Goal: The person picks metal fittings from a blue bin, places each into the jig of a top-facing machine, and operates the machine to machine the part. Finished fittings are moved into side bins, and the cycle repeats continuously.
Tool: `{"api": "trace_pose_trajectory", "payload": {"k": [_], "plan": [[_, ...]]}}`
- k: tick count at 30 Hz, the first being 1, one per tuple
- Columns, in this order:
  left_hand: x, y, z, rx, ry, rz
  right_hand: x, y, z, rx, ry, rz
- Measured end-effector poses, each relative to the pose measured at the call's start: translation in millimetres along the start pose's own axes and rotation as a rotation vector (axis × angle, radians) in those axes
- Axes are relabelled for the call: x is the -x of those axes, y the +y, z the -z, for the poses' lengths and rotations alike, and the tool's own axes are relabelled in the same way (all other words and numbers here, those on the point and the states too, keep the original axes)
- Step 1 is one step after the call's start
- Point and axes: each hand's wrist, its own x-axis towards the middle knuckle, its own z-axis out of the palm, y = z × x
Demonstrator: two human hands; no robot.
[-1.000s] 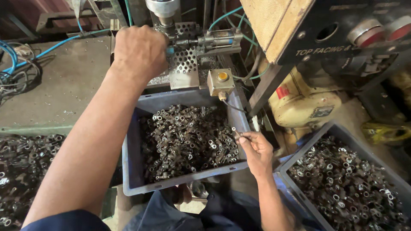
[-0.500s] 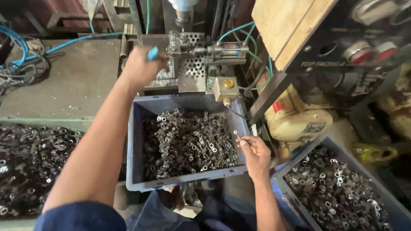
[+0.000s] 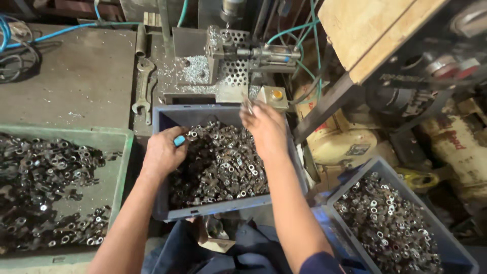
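Three bins (image 3: 162, 203) hold metal parts. At the middle bin's far-right corner, the right hand (image 3: 264, 127) pinches one part (image 3: 248, 105): keep it pinched square. The left hand (image 3: 163, 152), curled round a blue tool (image 3: 179, 140), rests near the left edge.

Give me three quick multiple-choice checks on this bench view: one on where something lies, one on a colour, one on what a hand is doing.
1. Where does the wrench lie?
A. In the green tray
B. On the bench top, left of the machine
C. In the right-hand bin

2. What colour is the middle bin between the hands?
A. Blue-grey
B. Red
C. Yellow

3. What is the left hand doing?
A. Raised at the machine
B. Resting on the wrench
C. Down on the metal parts in the middle bin

Answers:
1 B, the wrench sits on the grey bench beside the machine.
2 A, its rim and walls show blue-grey.
3 C, it rests over the parts, with a small blue thing at the fingers.
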Motion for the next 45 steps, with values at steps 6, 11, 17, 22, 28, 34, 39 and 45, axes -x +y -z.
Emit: {"api": "trace_pose_trajectory", "payload": {"k": [6, 11, 17, 22, 28, 34, 39, 45], "plan": [[-4, 5, 4, 0.038, -0.008, 0.055, -109, 30, -40, -0.006, 0.108, 0.034], [-5, 7, 7, 0.074, -0.012, 0.063, -175, 53, -33, -0.043, 0.247, 0.046], [-7, 8, 9, 0.098, -0.045, 0.107, -193, 59, -30, -0.094, 0.108, 0.114], [-8, 10, 10, 0.116, -0.008, 0.088, -139, 26, -34, 0.443, 0.011, 0.056], [-4, 2, 6, 0.062, -0.034, 0.083, -32, -26, 3, 1.068, 0.040, 0.497], [-5, 8, 5, 0.065, -0.031, 0.044, -28, -46, 32, 1.546, 0.116, 0.794], [1, 17, 13, 0.071, 0.011, 0.154, -13, -52, 35, 1.563, 0.073, 0.658], [63, -50, 69, -0.089, 0.211, 0.270, 97, -26, 75, 1.445, 0.072, 0.601]]}}
